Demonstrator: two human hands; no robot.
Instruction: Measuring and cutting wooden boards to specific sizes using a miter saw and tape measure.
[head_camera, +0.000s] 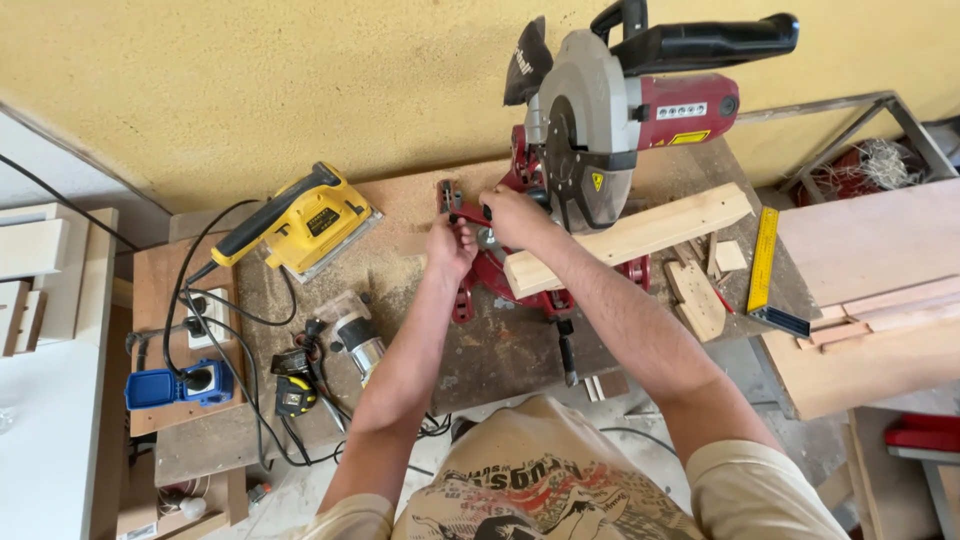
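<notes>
A red and grey mitre saw (610, 120) stands on the dusty workbench (430, 330), blade guard raised. A pale wooden beam (640, 235) lies across the saw's base, running right. My right hand (512, 215) reaches over the beam's left end and grips a red clamp part (452, 203) on the saw's left side. My left hand (450, 245) is closed on the same red clamp just below it. What the fingers pinch is partly hidden.
A yellow sander (305, 220) lies at the left, a router (352, 340) and a tape measure (295, 395) nearer me, with cables and a blue socket (180, 385). Wood offcuts (700, 290) and a yellow square (765, 265) sit right of the saw. Boards (870, 330) lie far right.
</notes>
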